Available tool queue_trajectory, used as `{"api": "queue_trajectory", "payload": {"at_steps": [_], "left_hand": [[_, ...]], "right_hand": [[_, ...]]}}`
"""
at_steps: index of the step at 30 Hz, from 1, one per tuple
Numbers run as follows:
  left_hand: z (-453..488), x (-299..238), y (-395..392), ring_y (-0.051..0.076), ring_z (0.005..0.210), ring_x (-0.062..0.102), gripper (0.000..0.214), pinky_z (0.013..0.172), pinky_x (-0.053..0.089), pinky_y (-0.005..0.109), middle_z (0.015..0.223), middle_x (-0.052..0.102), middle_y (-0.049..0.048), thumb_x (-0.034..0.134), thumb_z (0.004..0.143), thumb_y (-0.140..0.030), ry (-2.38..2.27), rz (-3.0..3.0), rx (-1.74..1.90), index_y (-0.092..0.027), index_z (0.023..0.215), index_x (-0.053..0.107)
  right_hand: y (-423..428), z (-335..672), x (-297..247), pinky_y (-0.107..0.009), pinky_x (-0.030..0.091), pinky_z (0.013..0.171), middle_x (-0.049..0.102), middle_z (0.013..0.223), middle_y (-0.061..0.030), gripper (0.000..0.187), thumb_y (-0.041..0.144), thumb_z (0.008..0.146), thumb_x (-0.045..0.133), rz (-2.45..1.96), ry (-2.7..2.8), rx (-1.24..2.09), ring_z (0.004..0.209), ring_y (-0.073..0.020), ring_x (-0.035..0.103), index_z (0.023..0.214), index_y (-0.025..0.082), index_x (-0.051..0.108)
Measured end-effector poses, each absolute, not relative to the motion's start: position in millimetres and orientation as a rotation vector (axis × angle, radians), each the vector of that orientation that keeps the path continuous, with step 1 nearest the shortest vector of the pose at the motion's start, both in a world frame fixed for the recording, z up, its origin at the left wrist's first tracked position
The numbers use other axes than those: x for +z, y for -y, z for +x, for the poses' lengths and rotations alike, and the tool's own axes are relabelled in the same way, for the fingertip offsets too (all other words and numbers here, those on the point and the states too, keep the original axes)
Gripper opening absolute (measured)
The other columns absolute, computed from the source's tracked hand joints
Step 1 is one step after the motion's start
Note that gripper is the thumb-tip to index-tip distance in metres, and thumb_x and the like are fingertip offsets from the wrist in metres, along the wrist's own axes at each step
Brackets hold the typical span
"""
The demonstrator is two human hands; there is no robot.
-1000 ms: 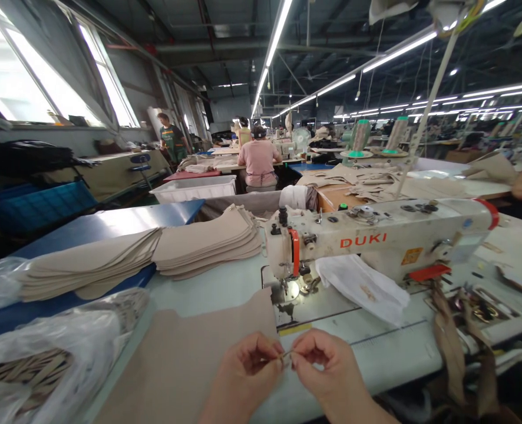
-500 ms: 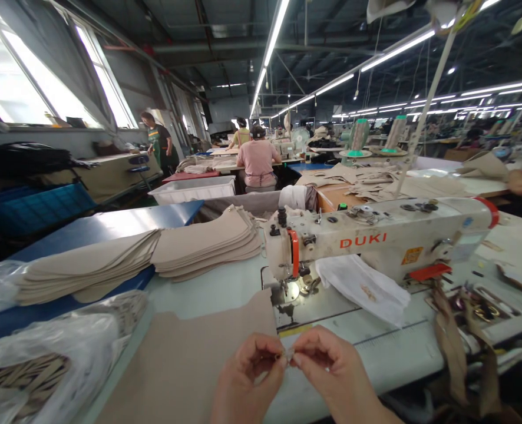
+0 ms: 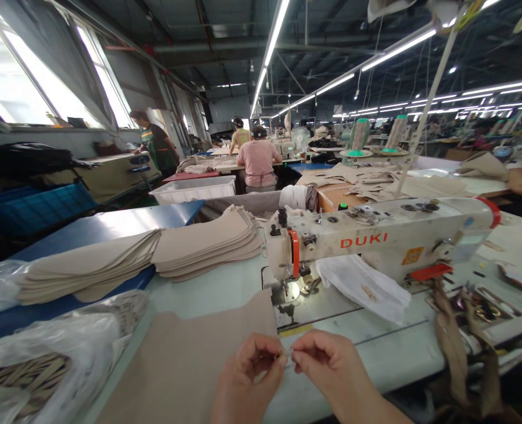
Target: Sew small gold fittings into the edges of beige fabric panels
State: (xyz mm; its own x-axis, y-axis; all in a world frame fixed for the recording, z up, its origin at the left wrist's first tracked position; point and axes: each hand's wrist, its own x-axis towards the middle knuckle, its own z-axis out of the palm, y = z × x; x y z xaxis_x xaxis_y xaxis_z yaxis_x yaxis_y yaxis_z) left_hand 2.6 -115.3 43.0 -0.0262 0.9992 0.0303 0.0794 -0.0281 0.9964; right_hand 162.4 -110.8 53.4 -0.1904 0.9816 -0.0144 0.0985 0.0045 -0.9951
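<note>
My left hand (image 3: 257, 368) and my right hand (image 3: 325, 366) meet fingertip to fingertip near the table's front edge. Between their pinched thumbs and forefingers is a small pale piece (image 3: 287, 353), too small to name. Just left of my hands, a flat beige fabric panel (image 3: 190, 347) lies on the table, its far corner by the sewing machine's needle plate. The sewing machine (image 3: 323, 235) stands behind my hands, with its presser foot (image 3: 290, 288) beyond them. A white cloth (image 3: 362, 288) hangs under its arm.
Stacks of beige fabric panels (image 3: 208, 241) lie at the left back. A clear plastic bag (image 3: 88, 347) with beige strips sits at the near left. Brown straps (image 3: 449, 341) hang beside a tray of small parts (image 3: 486, 309) at right. Co-workers (image 3: 260, 156) are farther off.
My fingertips have moved slightly apart, with the small pale piece still between them. In the background, the person at left has leaned forward and shifted right.
</note>
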Motion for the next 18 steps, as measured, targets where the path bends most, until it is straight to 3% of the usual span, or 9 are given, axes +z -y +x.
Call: {"api": "queue_trajectory", "payload": {"at_steps": [10,14,18], "left_hand": [[-12.5,51.2,98.5,0.015,0.060,0.057,0.016,0.057,0.046,0.022,0.062,0.061,0.0002,0.070,0.065,-0.031,-1.232,1.347,0.976,-0.018,0.066,0.062],[-34.9,46.7,62.5,0.023,0.087,0.061,0.016,0.082,0.049,0.035,0.089,0.067,0.0057,0.058,0.078,-0.031,-1.441,1.738,0.954,-0.020,0.087,0.064],[-44.0,19.3,41.1,0.029,0.113,0.052,0.029,0.100,0.040,0.049,0.118,0.060,0.0119,0.051,0.081,-0.025,-1.538,2.245,0.807,-0.017,0.108,0.059]], "right_hand": [[106.3,160.5,40.8,-0.020,0.036,0.048,0.058,0.053,0.0036,0.008,0.015,0.068,0.057,-1.290,1.496,1.322,0.051,-0.0097,0.049,0.064,0.018,0.063],[99.4,159.5,32.2,-0.021,0.039,0.050,0.058,0.052,0.0041,0.007,0.015,0.067,0.056,-1.270,1.403,1.384,0.049,-0.0102,0.052,0.064,0.019,0.062],[87.6,164.3,24.5,-0.022,0.043,0.051,0.057,0.050,0.0055,0.006,0.015,0.064,0.057,-1.270,1.315,1.441,0.048,-0.0105,0.054,0.063,0.019,0.061]]}}
